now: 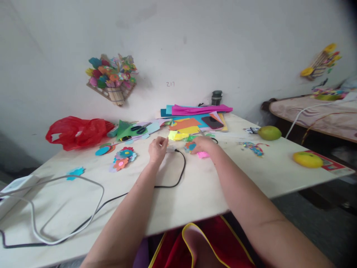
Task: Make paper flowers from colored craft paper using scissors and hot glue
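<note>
Hands meet the craft pieces at a pale desk: the right hand reaches down with its fingertips at an orange-and-blue paper flower, beside a bright pink piece, though whether they pinch it cannot be told. The left hand is curled, its fingers drawn in narrow near the black cable; whether anything sits in that grip is hidden. Layered flowers with contrasting centers lie finished, by the look of them, to the left, near loose paper discs; a blue cutout appears to lack a center. Colored sheets, scissors, a phone and a red plastic bag line the far side, below a wall bouquet. A mango rests at right, before a bed.
</note>
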{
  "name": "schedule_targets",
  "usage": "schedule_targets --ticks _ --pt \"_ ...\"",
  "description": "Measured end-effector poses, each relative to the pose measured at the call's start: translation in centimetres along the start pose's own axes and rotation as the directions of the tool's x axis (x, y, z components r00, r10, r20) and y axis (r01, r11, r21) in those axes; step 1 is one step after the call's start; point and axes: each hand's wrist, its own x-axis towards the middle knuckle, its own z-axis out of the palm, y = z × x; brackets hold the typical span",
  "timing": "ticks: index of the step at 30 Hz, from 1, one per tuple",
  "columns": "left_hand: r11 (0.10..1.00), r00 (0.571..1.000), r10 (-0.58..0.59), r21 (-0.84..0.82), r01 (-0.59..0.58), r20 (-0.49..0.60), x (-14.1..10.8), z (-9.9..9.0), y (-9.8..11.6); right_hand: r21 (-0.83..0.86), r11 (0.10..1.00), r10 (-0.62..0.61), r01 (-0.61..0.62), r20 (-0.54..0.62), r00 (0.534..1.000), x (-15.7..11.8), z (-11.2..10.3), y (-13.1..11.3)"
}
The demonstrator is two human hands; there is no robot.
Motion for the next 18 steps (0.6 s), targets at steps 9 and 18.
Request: schedule_targets --ticks 9,18 --pt "1.000 0.999 -0.007 0.030 0.005 0.047 -0.3 0.1 -0.3 0.012 0.998 -0.053 0.056 -0.161 0.986 0.3 1.3 -1.2" --pt "0.996 0.999 0.013 0.089 -0.017 0.044 -0.6 0.3 -0.2 0.085 0.996 0.022 -0.004 -0.218 0.976 0.8 0.8 0.1"
